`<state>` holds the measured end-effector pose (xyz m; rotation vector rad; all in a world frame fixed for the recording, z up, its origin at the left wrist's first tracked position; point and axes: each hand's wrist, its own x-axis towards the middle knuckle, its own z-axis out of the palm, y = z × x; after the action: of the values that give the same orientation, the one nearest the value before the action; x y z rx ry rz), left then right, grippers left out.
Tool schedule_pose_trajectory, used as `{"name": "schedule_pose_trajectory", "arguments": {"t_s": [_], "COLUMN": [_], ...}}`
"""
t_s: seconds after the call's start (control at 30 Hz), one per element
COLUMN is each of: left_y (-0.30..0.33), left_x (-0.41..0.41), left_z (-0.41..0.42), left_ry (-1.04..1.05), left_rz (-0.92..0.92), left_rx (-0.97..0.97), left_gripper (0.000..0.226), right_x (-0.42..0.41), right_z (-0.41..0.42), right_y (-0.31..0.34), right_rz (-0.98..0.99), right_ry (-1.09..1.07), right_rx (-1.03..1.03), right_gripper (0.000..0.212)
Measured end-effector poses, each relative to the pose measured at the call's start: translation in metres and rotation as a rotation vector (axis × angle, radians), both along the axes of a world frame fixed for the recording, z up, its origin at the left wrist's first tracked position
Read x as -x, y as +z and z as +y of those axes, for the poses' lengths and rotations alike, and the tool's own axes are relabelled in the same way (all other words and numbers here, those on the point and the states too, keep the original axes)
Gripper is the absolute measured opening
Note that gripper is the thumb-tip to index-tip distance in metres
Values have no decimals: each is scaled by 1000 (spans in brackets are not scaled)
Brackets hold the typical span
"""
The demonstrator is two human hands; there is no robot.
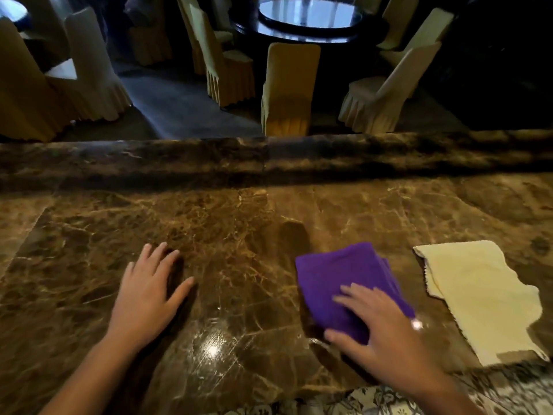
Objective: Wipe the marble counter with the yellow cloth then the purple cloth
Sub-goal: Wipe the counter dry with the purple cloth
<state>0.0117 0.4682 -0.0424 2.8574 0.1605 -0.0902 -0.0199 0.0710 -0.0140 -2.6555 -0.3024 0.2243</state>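
Head: purple cloth (344,283) under right fingers (356,298)

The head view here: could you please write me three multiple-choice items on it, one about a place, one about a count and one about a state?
1. Where does the yellow cloth lie?
A. Right of the purple cloth
B. Under the left hand
C. On a chair

2. How many cloths are on the marble counter?
A. One
B. Two
C. Three

3. What is the right hand doing?
A. Hanging off the counter's edge
B. Pressing flat on the purple cloth
C. Holding the yellow cloth up

Key: 1 A, the yellow cloth lies apart on the counter's right side. 2 B, only a purple and a yellow one show. 3 B, its spread fingers rest on the purple cloth, while the left hand lies on bare marble.
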Motion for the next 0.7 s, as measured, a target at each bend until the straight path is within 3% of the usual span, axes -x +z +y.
{"name": "schedule_pose_trajectory", "arguments": {"t_s": [0.13,0.33,0.5,0.7], "left_y": [-23,-35,-36,-39], "left_x": [5,5,2,4], "left_z": [22,21,20,21], "left_ry": [49,51,69,61], "left_rz": [6,-6,-10,-20], "left_rx": [-90,-117,-116,-134], "left_gripper": [87,82,82,79], "right_x": [12,-42,-131,-214], "right_z": [7,40,77,131], "right_y": [-24,-51,-49,-51], "right_rz": [-44,-62,-86,-59], "right_ry": [-131,-119,-153,-48], "right_rx": [-35,324,303,298], "right_gripper": [69,71,72,67]}}
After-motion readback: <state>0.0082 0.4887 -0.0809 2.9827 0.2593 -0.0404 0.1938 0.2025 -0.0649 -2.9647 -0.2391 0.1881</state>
